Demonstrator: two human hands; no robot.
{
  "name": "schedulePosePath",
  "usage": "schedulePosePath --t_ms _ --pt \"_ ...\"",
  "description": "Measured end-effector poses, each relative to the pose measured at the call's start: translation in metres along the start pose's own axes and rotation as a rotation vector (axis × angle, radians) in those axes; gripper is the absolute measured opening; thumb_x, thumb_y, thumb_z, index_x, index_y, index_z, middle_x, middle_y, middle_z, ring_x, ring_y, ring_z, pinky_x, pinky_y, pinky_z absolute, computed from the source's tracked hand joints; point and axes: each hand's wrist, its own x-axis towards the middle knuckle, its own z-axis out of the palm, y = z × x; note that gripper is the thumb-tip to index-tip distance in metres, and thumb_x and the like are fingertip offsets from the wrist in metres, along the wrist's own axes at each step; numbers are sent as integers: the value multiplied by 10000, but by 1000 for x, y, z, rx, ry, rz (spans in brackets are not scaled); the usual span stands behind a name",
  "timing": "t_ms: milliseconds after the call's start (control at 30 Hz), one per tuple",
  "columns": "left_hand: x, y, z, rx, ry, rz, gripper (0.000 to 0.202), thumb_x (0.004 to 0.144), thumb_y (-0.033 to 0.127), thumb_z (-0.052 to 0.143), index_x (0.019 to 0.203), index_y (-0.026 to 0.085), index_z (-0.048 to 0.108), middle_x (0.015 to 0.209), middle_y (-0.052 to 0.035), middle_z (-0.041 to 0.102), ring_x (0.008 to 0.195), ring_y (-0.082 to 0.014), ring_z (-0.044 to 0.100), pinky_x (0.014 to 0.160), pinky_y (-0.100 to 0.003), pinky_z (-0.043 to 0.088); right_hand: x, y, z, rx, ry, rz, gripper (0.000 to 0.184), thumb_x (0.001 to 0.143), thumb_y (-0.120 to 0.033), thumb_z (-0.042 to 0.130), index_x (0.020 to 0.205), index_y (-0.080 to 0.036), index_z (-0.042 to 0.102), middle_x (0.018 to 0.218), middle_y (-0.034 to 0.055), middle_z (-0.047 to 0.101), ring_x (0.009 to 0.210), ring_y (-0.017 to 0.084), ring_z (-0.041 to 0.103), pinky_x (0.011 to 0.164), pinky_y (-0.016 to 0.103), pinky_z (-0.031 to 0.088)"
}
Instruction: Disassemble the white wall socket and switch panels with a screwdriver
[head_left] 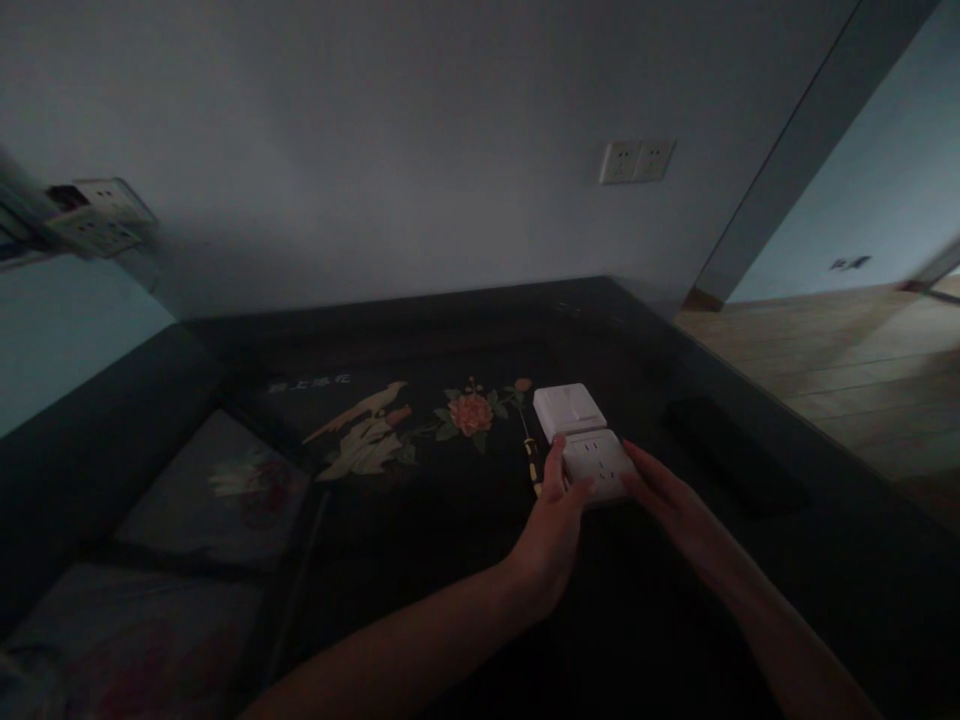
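Between my two hands is a white wall socket (598, 462) with its slotted face turned up. My left hand (556, 520) grips its left side, thumb along the front edge. On the right side, the fingers of my right hand (660, 490) are closed against it. Just behind the socket, close against it, lies a white box-shaped fitting (568, 408). A screwdriver (533, 462) with a yellow and black handle lies left of the socket, its thin shaft pointing away from me. The light is dim, and the socket's underside is hidden.
The dark table top (450, 560) carries a printed flower (471, 413) and bird (367, 430). A dark flat object (731, 455) lies to the right. A double socket (637, 161) is on the wall behind; more sockets (101, 215) are at far left.
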Motion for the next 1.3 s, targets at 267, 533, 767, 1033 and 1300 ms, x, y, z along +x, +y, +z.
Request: schedulePosePath --t_ms 267,533,767,1033,1300 --pt "-27 -6 -4 189 -121 66 891 838 147 592 1579 253 110 1673 -77 188 1541 -289 183 1267 -467 142 -35 -27 -9 35 -30 23 883 773 -707 627 1473 -191 480 1550 137 447 1449 366 368 1203 571 257" --pt "-77 28 -70 927 -51 672 807 877 53 546 1535 399 233 1680 1 152 1551 -276 116 1253 -528 180 -62 -84 56 543 -182 98 668 739 -499 804 1339 -269 624 1481 78 561 1415 324 450 1204 541 291" --pt "-94 31 -141 1213 231 831 841 916 128 614 1567 397 152 1611 -94 338 1460 -335 345 1154 -569 350 -70 -102 124 851 -412 254 464 765 -398 807 1203 -279 713 1381 44 655 1329 273 556 1178 481 368" --pt "-96 39 -172 1214 125 886 733 871 179 700 1447 513 394 1684 66 -83 1528 -402 135 1147 -591 363 -65 -104 142 856 -440 266 471 780 -426 789 1219 -276 703 1308 53 700 1236 274 624 1140 505 406" --pt "-103 31 -162 701 96 616 1068 789 274 811 1536 496 80 1645 -49 242 1490 -341 310 1177 -544 347 -75 -96 142 730 -557 218 540 812 -484 753 1311 -311 639 1402 65 632 1286 291 584 1129 524 407"
